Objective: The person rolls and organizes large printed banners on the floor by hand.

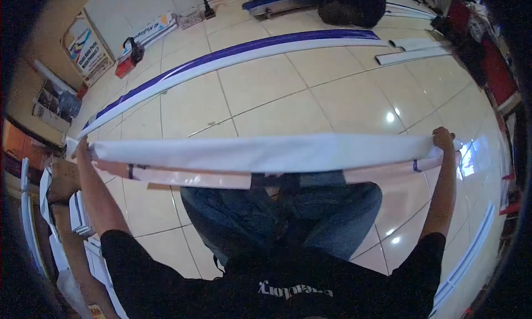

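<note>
A long white sheet (pixel 266 153), folded or rolled into a band, stretches across the view above my knees. My left hand (pixel 82 147) grips its left end, and my right hand (pixel 443 138) has its fingers wrapped round the right end. Below the band hangs a glossy, see-through strip (pixel 194 178) with dark marks near both sides. Beyond it, a long white roll with a purple edge (pixel 221 60) lies curved across the tiled floor.
A red tool (pixel 129 58) and a framed poster (pixel 87 49) are at the upper left. White tubes (pixel 413 56) lie at the upper right. White strips (pixel 464 263) rest at the lower right, with boxes (pixel 81 214) at the left.
</note>
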Available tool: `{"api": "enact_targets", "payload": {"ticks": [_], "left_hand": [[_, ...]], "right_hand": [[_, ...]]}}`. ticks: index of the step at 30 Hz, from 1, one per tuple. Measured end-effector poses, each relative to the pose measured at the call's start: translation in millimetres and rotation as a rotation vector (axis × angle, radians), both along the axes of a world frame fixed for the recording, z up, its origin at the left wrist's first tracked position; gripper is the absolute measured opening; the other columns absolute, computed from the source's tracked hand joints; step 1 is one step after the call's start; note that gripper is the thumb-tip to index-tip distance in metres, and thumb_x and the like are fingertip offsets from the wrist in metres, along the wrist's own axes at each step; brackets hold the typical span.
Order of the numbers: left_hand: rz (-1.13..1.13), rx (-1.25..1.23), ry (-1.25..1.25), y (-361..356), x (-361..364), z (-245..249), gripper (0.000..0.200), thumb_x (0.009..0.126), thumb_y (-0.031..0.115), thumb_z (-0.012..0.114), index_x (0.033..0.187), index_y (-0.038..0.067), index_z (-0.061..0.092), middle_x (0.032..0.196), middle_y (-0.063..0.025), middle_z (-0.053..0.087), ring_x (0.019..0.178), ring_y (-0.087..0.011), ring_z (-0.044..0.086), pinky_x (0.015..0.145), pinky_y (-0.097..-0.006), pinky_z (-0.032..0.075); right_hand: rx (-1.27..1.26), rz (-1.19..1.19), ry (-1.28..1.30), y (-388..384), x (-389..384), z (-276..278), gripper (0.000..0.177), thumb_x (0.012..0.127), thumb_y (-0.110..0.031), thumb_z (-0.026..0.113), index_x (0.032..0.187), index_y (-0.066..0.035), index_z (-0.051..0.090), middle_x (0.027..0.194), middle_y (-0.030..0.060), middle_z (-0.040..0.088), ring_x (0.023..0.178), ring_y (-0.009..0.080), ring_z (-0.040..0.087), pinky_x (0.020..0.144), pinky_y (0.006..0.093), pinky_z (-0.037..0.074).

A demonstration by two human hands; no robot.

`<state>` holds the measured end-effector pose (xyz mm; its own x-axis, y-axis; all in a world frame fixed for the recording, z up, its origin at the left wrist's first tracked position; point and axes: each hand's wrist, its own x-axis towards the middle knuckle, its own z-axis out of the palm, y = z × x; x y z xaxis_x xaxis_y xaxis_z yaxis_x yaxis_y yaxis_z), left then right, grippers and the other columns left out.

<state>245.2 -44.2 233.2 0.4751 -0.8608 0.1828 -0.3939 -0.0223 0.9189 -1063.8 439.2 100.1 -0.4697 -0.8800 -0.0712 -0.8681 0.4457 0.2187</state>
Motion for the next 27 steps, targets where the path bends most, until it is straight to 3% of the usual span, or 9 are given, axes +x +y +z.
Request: {"api": "enact_targets", "payload": {"ticks": [5, 8, 12, 14, 18, 20, 22, 25, 27], "left_hand": [[0.054, -0.102, -0.315, -38, -69, -95, 0.061, 0.087, 0.042, 0.061, 0.128, 0.001, 0.042, 0.127, -0.0184, 0.042, 0.12, -0.0292, 0.039, 0.1, -0.0407, 0.035], [-0.066, 0.061, -0.513, -17, -152, -204, 0.067, 0.088, 0.042, 0.059, 0.134, -0.001, 0.037, 0.134, -0.0227, 0.038, 0.127, -0.0328, 0.035, 0.105, -0.0418, 0.032], [-0.393, 0.411, -0.504, 48, -262, -306, 0.077, 0.085, 0.041, 0.065, 0.139, -0.004, 0.034, 0.14, -0.0286, 0.035, 0.132, -0.0411, 0.031, 0.11, -0.0434, 0.028], [-0.546, 0.454, -0.942, 55, -240, -411, 0.094, 0.082, 0.059, 0.056, 0.146, 0.0, 0.02, 0.148, -0.0308, 0.02, 0.139, -0.0446, 0.017, 0.111, -0.0556, 0.015], [-0.439, 0.651, -0.897, 102, -297, -333, 0.11, 0.074, 0.075, 0.053, 0.15, 0.008, 0.011, 0.153, -0.0275, 0.001, 0.142, -0.0449, -0.004, 0.098, -0.077, 0.0], [-0.404, 0.689, -0.929, 99, -306, -317, 0.109, 0.074, 0.075, 0.053, 0.15, 0.009, 0.011, 0.153, -0.0275, 0.002, 0.142, -0.045, -0.003, 0.1, -0.0756, 0.0], [-0.374, 0.723, -0.956, 99, -312, -305, 0.109, 0.072, 0.074, 0.055, 0.15, 0.01, 0.013, 0.153, -0.0273, 0.003, 0.142, -0.0438, -0.002, 0.102, -0.0729, -0.001], [-0.379, 0.593, -0.875, 98, -300, -326, 0.111, 0.069, 0.074, 0.058, 0.15, 0.012, 0.015, 0.154, -0.0257, 0.004, 0.143, -0.0423, -0.001, 0.103, -0.0718, -0.002], [-0.344, 0.565, -0.937, 101, -307, -321, 0.112, 0.066, 0.074, 0.06, 0.15, 0.012, 0.019, 0.155, -0.0231, 0.006, 0.143, -0.0412, 0.0, 0.103, -0.071, -0.002]], "right_hand": [[0.054, -0.488, 0.225, -92, 97, -33, 0.056, 0.086, -0.031, 0.05, 0.14, -0.023, 0.04, 0.143, 0.0121, 0.04, 0.131, 0.04, 0.034, 0.103, 0.0711, 0.021], [0.006, -0.042, -0.036, -189, 121, -184, 0.071, 0.082, -0.03, 0.058, 0.146, -0.021, 0.03, 0.151, 0.0142, 0.028, 0.136, 0.0425, 0.026, 0.102, 0.0684, 0.024], [-0.056, 0.589, -0.457, -237, 405, -132, 0.078, 0.077, -0.04, 0.07, 0.144, -0.023, 0.035, 0.153, 0.0132, 0.023, 0.139, 0.0385, 0.023, 0.109, 0.0576, 0.021], [0.027, 0.666, -0.423, -253, 457, -141, 0.075, 0.078, -0.043, 0.068, 0.143, -0.022, 0.037, 0.152, 0.0128, 0.025, 0.138, 0.0384, 0.025, 0.109, 0.0569, 0.023], [0.214, 0.628, -0.594, -312, 467, -171, 0.058, 0.085, -0.039, 0.06, 0.135, -0.012, 0.046, 0.142, 0.0141, 0.043, 0.132, 0.0312, 0.038, 0.108, 0.0506, 0.029], [0.365, 0.674, -0.652, -357, 414, -208, 0.051, 0.088, -0.034, 0.055, 0.131, -0.008, 0.05, 0.136, 0.0157, 0.049, 0.129, 0.0285, 0.042, 0.108, 0.0486, 0.03], [0.274, 0.715, -0.527, -392, 385, -217, 0.048, 0.089, -0.031, 0.053, 0.13, -0.006, 0.05, 0.132, 0.0185, 0.052, 0.125, 0.0297, 0.046, 0.106, 0.0474, 0.032], [-0.503, 0.822, -0.104, -387, 488, -154, 0.046, 0.091, -0.029, 0.051, 0.129, -0.001, 0.051, 0.124, 0.0239, 0.055, 0.116, 0.0345, 0.052, 0.102, 0.0451, 0.039], [-0.294, 0.762, -0.043, -427, 479, -148, 0.05, 0.089, -0.028, 0.054, 0.132, -0.003, 0.048, 0.13, 0.0234, 0.05, 0.121, 0.0358, 0.047, 0.102, 0.0472, 0.038]]}}
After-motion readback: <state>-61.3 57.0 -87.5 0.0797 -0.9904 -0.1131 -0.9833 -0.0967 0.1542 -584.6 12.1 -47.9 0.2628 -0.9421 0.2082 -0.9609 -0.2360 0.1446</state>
